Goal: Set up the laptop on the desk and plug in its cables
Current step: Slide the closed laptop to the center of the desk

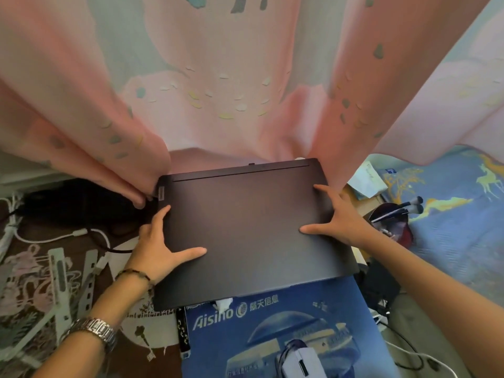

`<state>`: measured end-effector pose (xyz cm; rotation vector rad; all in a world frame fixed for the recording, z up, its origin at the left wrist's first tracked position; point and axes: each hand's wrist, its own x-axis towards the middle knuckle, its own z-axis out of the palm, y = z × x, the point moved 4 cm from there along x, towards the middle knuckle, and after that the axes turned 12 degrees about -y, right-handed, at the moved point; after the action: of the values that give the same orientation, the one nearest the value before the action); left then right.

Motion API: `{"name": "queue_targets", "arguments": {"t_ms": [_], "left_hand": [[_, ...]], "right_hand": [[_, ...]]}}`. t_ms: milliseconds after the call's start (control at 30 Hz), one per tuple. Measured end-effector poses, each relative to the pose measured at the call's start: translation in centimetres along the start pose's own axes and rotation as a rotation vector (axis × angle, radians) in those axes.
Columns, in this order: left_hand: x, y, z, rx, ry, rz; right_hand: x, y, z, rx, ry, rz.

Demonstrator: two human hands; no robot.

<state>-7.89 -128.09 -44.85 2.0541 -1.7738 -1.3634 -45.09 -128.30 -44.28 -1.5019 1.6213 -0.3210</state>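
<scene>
Laptop (253,227) first: closed, dark grey, lid up, it lies slightly askew with its far edge tucked under the hem of a pink curtain (218,77) and its near edge overlapping a blue Aisino mouse pad (272,323). Whether it rests fully on the surface or is partly carried cannot be told.

The person's left hand (158,249) clasps the left edge, thumb spread flat on the lid and fingers curled over the side. The right hand (338,216) holds the right edge the same way, thumb and forefinger splayed on top, the other fingers hidden beneath. Both hands are thus gripping the laptop.

The step in hand appears to be placement: the machine is being squared into its spot, with no cable yet seen in any port.

A white cable (54,237) and a black cable (109,241) lie to the left on the brown patterned cloth (27,282), beside a white folding stand (60,282). A white mouse (297,364) sits at the near end of the pad.

Next, the laptop probably needs straightening clear of the curtain, then the lid raised and the right plug found among those leads. The curtain fold touching the back left corner may hide a port.
</scene>
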Motion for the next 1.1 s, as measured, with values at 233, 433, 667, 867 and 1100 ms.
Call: {"name": "queue_targets", "arguments": {"t_ms": [233, 433, 667, 867, 1100], "left_hand": [[0.2, -0.2, 0.1, -0.172, 0.032, 0.109], [0.3, 0.4, -0.1, -0.172, 0.002, 0.115], [-2.5, 2.1, -1.2, -0.162, 0.030, 0.170], [-6.8, 1.6, -0.9, -0.146, 0.031, 0.192], [-12.1, 0.5, -0.4, -0.180, 0.100, 0.250]], "right_hand": [[1.0, 0.4, 0.1, 0.092, -0.061, -0.061], [1.0, 0.1, -0.4, 0.133, -0.030, -0.085], [-1.7, -1.5, -1.9, 0.127, -0.004, -0.156], [-6.0, -2.1, -2.4, 0.072, -0.042, -0.177], [-9.7, -3.8, -1.7, 0.024, -0.088, -0.219]]}}
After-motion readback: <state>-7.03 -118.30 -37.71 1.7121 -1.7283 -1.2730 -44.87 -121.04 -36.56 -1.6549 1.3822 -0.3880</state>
